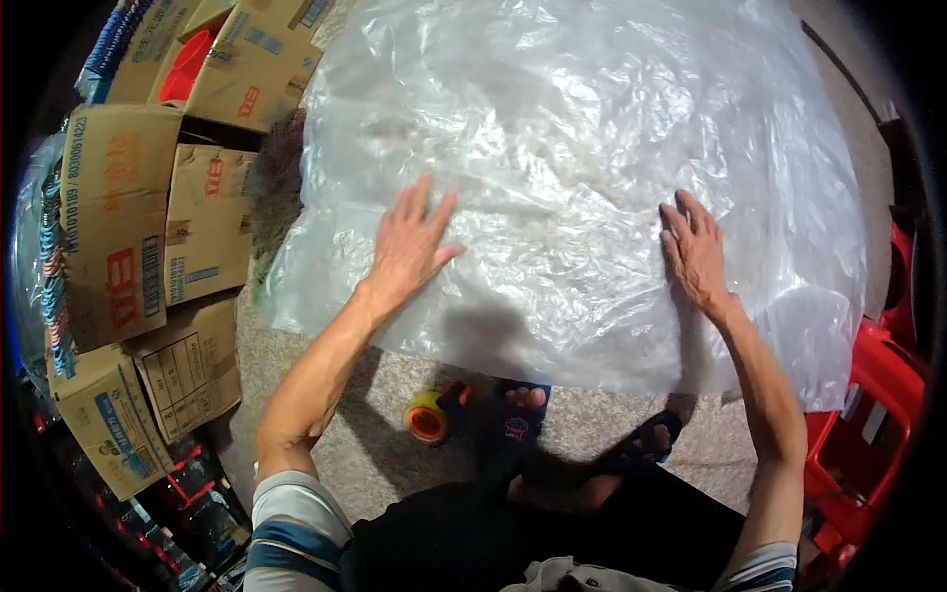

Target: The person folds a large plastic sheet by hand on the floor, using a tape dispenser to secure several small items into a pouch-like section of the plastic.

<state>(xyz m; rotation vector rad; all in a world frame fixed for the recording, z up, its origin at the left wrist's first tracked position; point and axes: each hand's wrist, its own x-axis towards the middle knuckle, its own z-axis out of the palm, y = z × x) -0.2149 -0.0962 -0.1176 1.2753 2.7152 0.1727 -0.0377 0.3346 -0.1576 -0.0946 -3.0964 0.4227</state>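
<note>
Plastic sheet [582, 148]: spread over the floor across the centre and upper right of the frame; its near edge lies just above the sandalled feet [528, 405]
Left hand [406, 247]: laid flat on the sheet left of centre; fingers [419, 202] spread, nothing pinched
Right hand [696, 255]: pressed flat on the sheet right of centre; fingers close together
Sheet surface: clear, glossy, heavily wrinkled; carpet is seen dimly through it
Surroundings: cardboard boxes [123, 227] stacked at the left; tape roll [426, 418] at lower centre; red plastic stool [868, 434] at the right edge

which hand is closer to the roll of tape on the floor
Left. The left hand lies flat on the plastic sheet just above the tape roll; the right hand rests farther off to its right.
</note>
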